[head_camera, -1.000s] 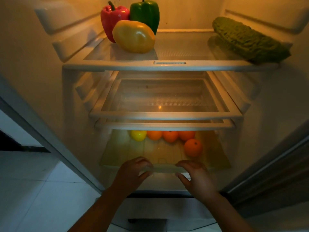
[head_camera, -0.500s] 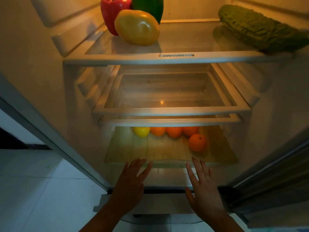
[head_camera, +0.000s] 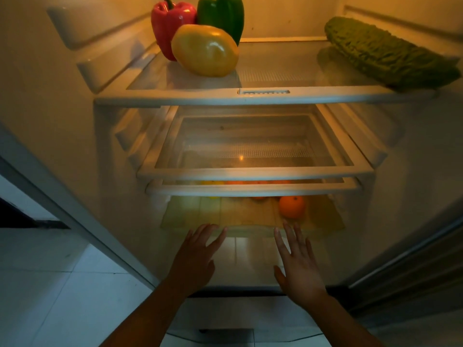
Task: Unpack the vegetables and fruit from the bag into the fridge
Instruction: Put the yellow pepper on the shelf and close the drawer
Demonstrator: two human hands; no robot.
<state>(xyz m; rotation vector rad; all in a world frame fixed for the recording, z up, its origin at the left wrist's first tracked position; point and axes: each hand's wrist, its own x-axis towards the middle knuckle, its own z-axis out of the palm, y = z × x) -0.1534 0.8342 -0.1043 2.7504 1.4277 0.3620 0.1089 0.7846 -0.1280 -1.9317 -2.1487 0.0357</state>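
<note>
The open fridge shows a top glass shelf [head_camera: 265,96] bearing a red pepper [head_camera: 167,23], a green pepper [head_camera: 221,15], a yellow pepper [head_camera: 205,50] and a bumpy green gourd [head_camera: 385,51]. Low down, a clear drawer [head_camera: 253,230] holds an orange [head_camera: 292,206]; more oranges and a yellow fruit show only as slivers behind the shelf rims. My left hand [head_camera: 195,259] and my right hand [head_camera: 299,264] are spread flat with straight fingers against the drawer's front, holding nothing.
Two empty glass shelves [head_camera: 255,171] sit between the top shelf and the drawer. The fridge door frame [head_camera: 62,196] runs along the left, another door edge [head_camera: 411,266] on the right. White floor tiles [head_camera: 50,284] lie lower left.
My fingers uncurled from the drawer's front edge and now lie flat against it. The drawer has slid inward, hiding most of the fruit under the shelves. The camera moved nearer.
</note>
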